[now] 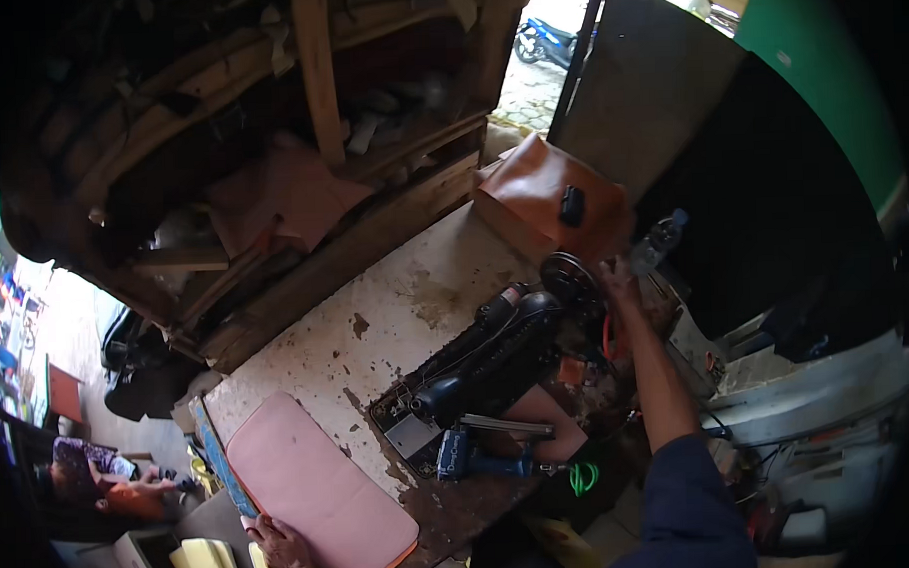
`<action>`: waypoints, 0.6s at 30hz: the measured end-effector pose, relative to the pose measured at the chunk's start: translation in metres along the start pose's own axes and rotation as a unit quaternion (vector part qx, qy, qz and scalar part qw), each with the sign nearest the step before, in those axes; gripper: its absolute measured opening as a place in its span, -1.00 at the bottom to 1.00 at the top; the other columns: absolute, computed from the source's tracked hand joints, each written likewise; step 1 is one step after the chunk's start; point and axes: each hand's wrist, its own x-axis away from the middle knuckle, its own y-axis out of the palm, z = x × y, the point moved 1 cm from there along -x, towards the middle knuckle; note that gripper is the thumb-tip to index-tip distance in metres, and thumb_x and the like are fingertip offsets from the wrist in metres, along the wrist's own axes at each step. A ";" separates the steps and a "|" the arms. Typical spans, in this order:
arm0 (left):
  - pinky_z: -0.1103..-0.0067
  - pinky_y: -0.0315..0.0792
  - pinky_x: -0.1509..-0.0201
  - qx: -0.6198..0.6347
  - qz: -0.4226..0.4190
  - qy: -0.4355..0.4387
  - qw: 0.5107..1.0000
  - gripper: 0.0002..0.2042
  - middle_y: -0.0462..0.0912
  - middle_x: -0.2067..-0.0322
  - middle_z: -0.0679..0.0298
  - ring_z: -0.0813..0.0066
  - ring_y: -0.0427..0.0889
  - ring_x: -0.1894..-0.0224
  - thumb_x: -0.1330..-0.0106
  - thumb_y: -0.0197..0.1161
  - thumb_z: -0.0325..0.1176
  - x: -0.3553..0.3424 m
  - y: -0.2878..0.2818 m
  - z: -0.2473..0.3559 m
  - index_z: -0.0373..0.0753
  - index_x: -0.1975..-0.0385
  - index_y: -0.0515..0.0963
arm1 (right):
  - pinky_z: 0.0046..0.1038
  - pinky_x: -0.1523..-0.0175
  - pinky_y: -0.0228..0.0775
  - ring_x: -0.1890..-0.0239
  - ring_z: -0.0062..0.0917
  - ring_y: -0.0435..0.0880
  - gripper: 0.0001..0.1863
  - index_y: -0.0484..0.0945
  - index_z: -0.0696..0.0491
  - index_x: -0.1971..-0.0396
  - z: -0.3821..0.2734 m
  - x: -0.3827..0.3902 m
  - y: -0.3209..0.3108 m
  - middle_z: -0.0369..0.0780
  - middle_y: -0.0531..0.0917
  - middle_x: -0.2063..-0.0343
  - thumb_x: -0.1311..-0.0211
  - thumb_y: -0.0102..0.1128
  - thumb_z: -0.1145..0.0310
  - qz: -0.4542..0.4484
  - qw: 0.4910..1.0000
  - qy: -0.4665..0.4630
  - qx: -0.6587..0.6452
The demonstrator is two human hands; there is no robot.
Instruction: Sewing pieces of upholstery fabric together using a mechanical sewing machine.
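Note:
A black sewing machine [497, 348] lies along the worktable, its handwheel [568, 277] at the far right end. My right hand [618, 278] reaches out beside the handwheel, close to a clear plastic bottle [657, 243] with a blue cap. Its fingers are partly hidden, so I cannot tell whether they touch the wheel or the bottle. At the near left, my left hand [280, 550] rests by the table edge against a stack of pink rounded sheets [322, 489], fingers apart. A blue power drill [481, 458] lies before the machine, next to a pink-brown scrap [549, 421].
Brown leather-like material [547, 196] with a small black object [572, 206] on it covers the far table corner [453, 234]. Wooden shelving [322, 219] stands along the back. A green cord [583, 478] hangs near the drill. A dark door panel [657, 67] stands at right.

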 end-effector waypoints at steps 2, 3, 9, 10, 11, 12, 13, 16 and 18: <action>0.07 0.57 -0.04 -0.002 -0.007 -0.001 1.000 -0.76 0.49 -0.13 -0.09 -0.20 0.64 -0.07 -0.51 0.13 -0.29 -0.003 0.003 0.003 -0.13 -0.10 0.55 | -0.14 -0.31 0.44 -0.18 -0.01 0.68 -0.41 0.55 0.20 -0.22 0.022 -0.041 0.012 0.11 0.70 -0.09 -0.57 0.12 -0.05 -0.060 0.998 -0.023 -0.005; 0.06 0.56 -0.02 0.005 -0.010 0.008 1.000 -0.76 0.49 -0.09 -0.08 -0.20 0.64 -0.06 -0.51 0.12 -0.30 -0.003 0.004 0.002 -0.14 -0.09 0.55 | -0.19 -0.30 0.46 -0.20 -0.15 0.69 -0.35 0.54 0.20 -0.29 0.030 -0.055 0.021 0.02 0.73 -0.10 -0.57 0.14 -0.09 -0.096 0.995 -0.002 -0.012; 0.05 0.55 0.03 -0.032 0.008 -0.009 0.999 -0.80 0.48 -0.02 -0.07 -0.18 0.64 -0.01 -0.49 0.10 -0.34 -0.001 0.006 0.001 -0.14 -0.02 0.55 | -0.28 -0.25 0.47 -0.13 -0.27 0.69 -0.39 0.54 0.28 -0.26 -0.023 -0.041 0.003 -0.02 0.70 -0.09 -0.64 0.09 -0.03 0.063 0.991 -0.054 -0.104; 0.08 0.58 0.03 -0.037 0.002 -0.015 0.999 -0.80 0.49 -0.04 -0.05 -0.16 0.67 0.00 -0.51 0.11 -0.32 -0.002 0.005 0.003 -0.13 -0.04 0.54 | -0.31 -0.25 0.47 -0.12 -0.31 0.69 -0.44 0.54 0.27 -0.26 -0.041 -0.013 -0.018 -0.03 0.70 -0.08 -0.66 0.06 0.03 0.083 0.968 0.003 -0.236; 0.10 0.60 0.04 -0.038 -0.009 -0.030 0.999 -0.79 0.50 -0.07 -0.04 -0.13 0.69 0.01 -0.52 0.12 -0.31 -0.003 0.005 0.004 -0.12 -0.05 0.54 | -0.31 -0.22 0.46 -0.08 -0.30 0.68 -0.50 0.54 0.27 -0.22 -0.061 0.020 -0.036 -0.04 0.69 -0.03 -0.68 0.04 0.10 0.136 0.975 -0.055 -0.169; 0.09 0.60 0.06 -0.050 -0.009 -0.035 0.998 -0.81 0.50 -0.06 -0.04 -0.14 0.69 0.03 -0.52 0.12 -0.31 -0.003 0.006 0.006 -0.13 -0.03 0.55 | -0.32 -0.20 0.45 -0.04 -0.28 0.66 -0.56 0.53 0.27 -0.18 -0.079 0.059 -0.053 -0.05 0.68 0.02 -0.70 0.03 0.17 0.181 0.971 -0.094 -0.126; 0.07 0.60 0.09 -0.055 -0.012 -0.049 0.997 -0.81 0.51 -0.05 -0.05 -0.18 0.69 0.05 -0.51 0.12 -0.30 -0.003 0.006 0.007 -0.13 -0.01 0.56 | -0.51 -0.01 0.47 0.14 -0.63 0.59 -0.66 0.58 0.19 0.01 -0.093 0.105 -0.059 -0.24 0.64 0.14 -0.70 -0.02 0.21 0.145 0.972 -0.101 -0.154; 0.04 0.58 0.10 -0.054 0.011 -0.035 0.998 -0.82 0.51 -0.04 -0.09 -0.24 0.67 0.07 -0.52 0.11 -0.29 -0.001 0.006 0.008 -0.09 0.01 0.57 | -0.37 0.05 0.55 0.23 -0.42 0.69 -0.71 0.57 0.13 0.10 -0.123 0.223 -0.032 -0.18 0.66 0.27 -0.47 0.31 0.20 -0.205 0.939 -0.272 -0.042; 0.04 0.57 0.11 -0.030 0.022 -0.038 0.999 -0.82 0.52 -0.01 -0.06 -0.23 0.67 0.08 -0.51 0.12 -0.28 0.001 0.008 0.005 -0.07 0.00 0.58 | -0.05 -0.05 0.59 0.07 -0.02 0.74 -0.53 0.50 0.16 -0.05 -0.124 0.275 0.010 0.03 0.70 0.16 -0.33 0.45 0.19 -0.411 0.883 -0.222 0.043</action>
